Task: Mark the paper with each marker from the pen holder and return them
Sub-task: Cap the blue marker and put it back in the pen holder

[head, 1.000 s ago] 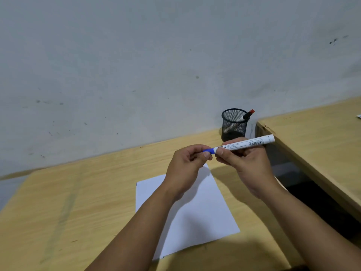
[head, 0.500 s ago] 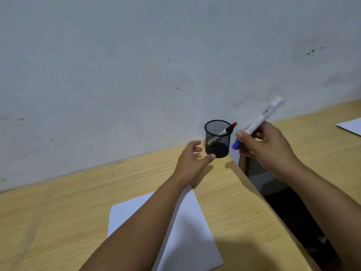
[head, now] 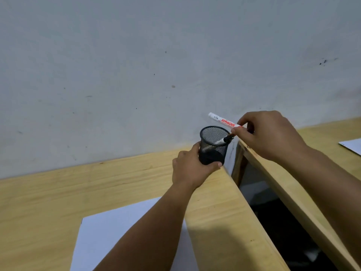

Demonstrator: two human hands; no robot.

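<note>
At the desk's back corner by the wall stands a black mesh pen holder (head: 214, 145), and my left hand (head: 190, 170) is wrapped around its lower half. A marker with a dark end (head: 282, 140) leans inside it against the right rim. Just above that rim my right hand (head: 269, 135) pinches a white marker with red lettering (head: 224, 121), whose free end points up and left. White paper (head: 109, 237) lies on the desk near me, partly under my left forearm.
The wooden desk (head: 78, 188) ends at a dark gap (head: 273, 212) on the right. Past the gap is a second wooden desk (head: 320, 137) with another white sheet (head: 352, 146) at its far right. A grey wall rises right behind the holder.
My left hand has closed around the holder. The blue-capped marker has left my right hand, which now holds a red-lettered marker over the rim. The view has moved closer to the holder.
</note>
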